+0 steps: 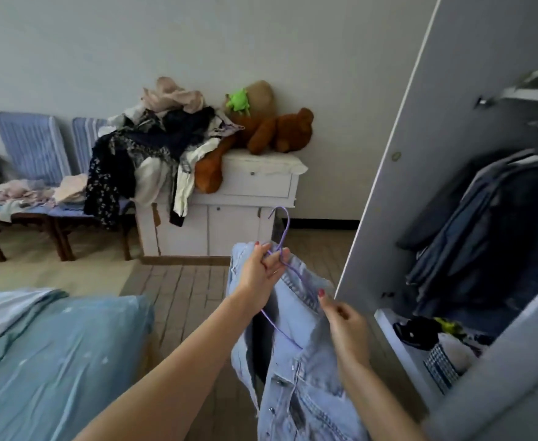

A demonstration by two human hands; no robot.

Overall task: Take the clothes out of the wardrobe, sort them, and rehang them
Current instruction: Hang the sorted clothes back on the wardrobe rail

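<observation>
The left hand [262, 275] grips the neck of a purple hanger [282, 246] together with the collar of a pale denim jacket [293, 361], fingers curled round both; the hook stands up above the knuckles. The right hand [344, 323] pinches the jacket's edge near the collar, thumb and fingers closed on the cloth. The jacket hangs in front of the person, between the bed [54, 354] and the open wardrobe [452, 186], and one arm of the hanger shows running down inside it, so it looks mid-way through being dressed on the hanger

Judging by how things lie, the emptying and much of the sorting seem done. A big mixed pile [153, 148] of dark and light clothes sits heaped on the white cabinet [245, 198] and spills over the chairs [32, 148], with a smaller pinkish heap [25, 194] on a chair seat. Rehanging has begun: several blue and denim garments [484, 218] already hang on the rail inside the wardrobe, which suggests the denim group goes first

What is left appears to be the bulk of the work: seat this jacket squarely on the hanger, hook it on the rail beside the other blues, then work through the piles. Items on the wardrobe floor [433, 338] are too jumbled to identify
</observation>
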